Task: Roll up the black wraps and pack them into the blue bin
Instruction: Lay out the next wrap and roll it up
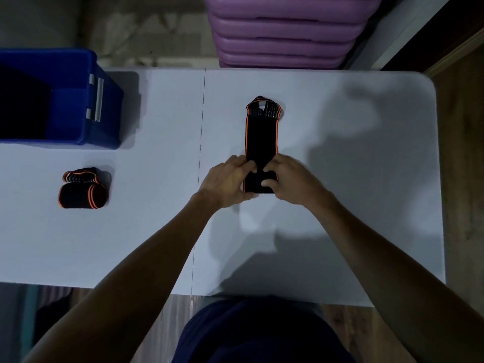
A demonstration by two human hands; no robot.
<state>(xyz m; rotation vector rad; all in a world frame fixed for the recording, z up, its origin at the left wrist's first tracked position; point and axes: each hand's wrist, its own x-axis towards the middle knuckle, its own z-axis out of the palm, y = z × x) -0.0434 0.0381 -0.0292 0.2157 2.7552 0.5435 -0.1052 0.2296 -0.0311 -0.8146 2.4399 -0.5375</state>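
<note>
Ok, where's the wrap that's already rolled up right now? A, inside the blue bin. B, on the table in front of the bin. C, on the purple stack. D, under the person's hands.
B: the rolled wrap sits on the table on the near side of the blue bin, apart from both hands.

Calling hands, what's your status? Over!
Left hand and right hand gripping near end of flat wrap. Rolled wrap waits outside blue bin. Nothing in the way.

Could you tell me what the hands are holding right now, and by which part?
Both the left hand and right hand grip the black wrap at its near end.
</note>
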